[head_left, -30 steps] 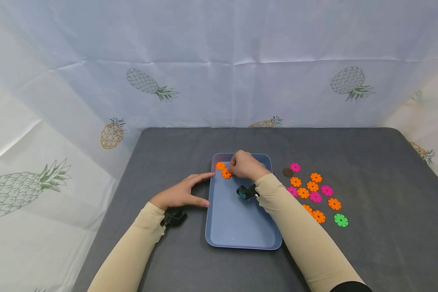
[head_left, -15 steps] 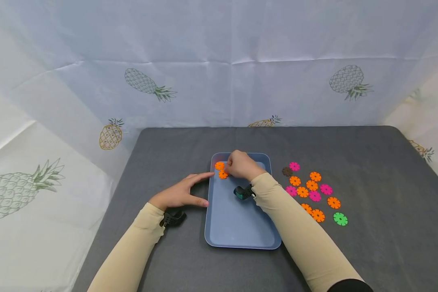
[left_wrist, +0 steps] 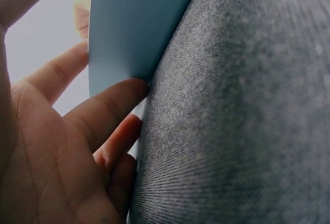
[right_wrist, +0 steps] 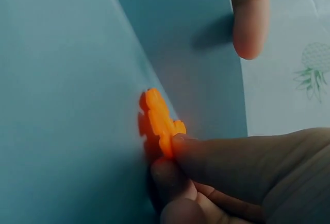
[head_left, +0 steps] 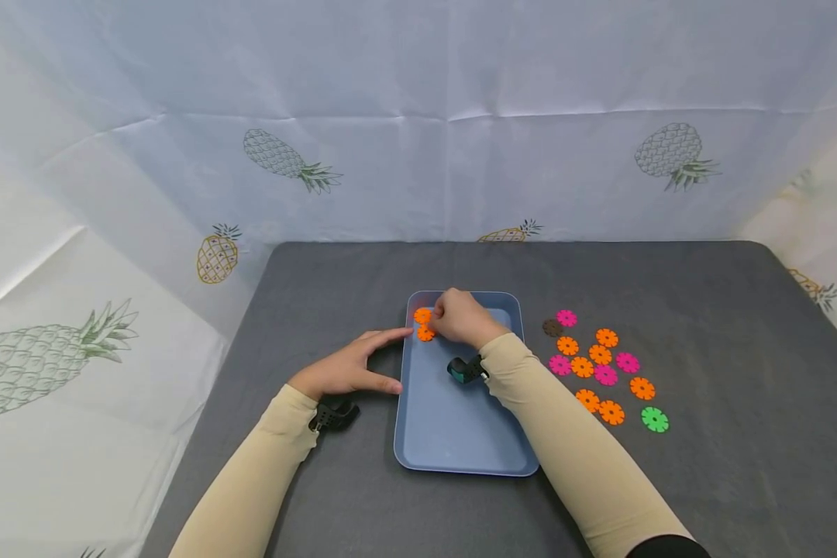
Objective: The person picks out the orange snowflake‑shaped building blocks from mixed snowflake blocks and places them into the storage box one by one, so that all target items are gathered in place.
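A shallow blue tray [head_left: 460, 434] lies on the table. Over its far left part, my right hand [head_left: 463, 316] pinches an orange notched disc [head_left: 426, 333] between thumb and fingers. In the right wrist view that orange disc [right_wrist: 157, 113] stands tilted against the tray floor near the side wall; the fingers hide part of it. Another orange disc [head_left: 422, 315] lies just beyond it, in the tray's far left corner. My left hand [head_left: 349, 368] is spread at the tray's left side, fingers extended. Its fingertips [left_wrist: 135, 86] touch the tray's outer wall in the left wrist view.
Right of the tray, several notched discs lie loose on the grey tabletop [head_left: 739, 465]: orange ones [head_left: 611, 412], pink ones [head_left: 628, 362], a brown one [head_left: 552, 328] and a green one [head_left: 655, 419]. A pale pineapple-print cloth [head_left: 418, 170] hangs behind the table.
My right hand has shifted slightly left with the orange disc, which now sits closer below the corner disc. The left hand keeps its place at the tray.
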The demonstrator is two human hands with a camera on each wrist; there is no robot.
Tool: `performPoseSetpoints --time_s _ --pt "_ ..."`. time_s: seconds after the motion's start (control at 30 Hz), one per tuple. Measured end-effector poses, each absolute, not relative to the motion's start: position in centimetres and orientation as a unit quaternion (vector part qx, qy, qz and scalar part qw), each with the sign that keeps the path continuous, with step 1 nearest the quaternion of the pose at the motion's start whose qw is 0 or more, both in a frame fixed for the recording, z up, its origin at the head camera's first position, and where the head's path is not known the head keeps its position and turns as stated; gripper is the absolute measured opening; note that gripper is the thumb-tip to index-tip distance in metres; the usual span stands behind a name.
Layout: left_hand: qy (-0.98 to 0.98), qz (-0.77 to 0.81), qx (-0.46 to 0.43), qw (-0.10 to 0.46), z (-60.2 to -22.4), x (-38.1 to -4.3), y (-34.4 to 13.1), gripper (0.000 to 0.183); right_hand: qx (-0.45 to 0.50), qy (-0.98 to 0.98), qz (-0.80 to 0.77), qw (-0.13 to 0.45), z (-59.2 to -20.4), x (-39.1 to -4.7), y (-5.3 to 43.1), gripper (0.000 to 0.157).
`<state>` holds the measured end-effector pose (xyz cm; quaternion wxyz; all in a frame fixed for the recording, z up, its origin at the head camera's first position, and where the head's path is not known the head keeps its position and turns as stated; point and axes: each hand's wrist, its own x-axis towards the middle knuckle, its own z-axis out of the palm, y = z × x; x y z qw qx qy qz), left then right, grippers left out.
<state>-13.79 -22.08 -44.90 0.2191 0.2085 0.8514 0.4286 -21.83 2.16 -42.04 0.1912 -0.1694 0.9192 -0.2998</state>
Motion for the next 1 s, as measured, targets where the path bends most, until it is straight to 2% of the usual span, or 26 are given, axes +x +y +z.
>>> performPoseSetpoints --time_s 0.5,1.0 --pt "0.855 0.421 0.209 0.218 -44.7 -13.7 -22.2 0.09 -0.195 0.927 -0.291 0.132 -42.9 -21.0 1.6 0.031" --pt "0.857 0.418 0.21 0.217 -44.9 -13.7 -22.2 0.092 -0.184 0.931 -0.286 0.131 -43.1 -20.7 1.4 0.023"
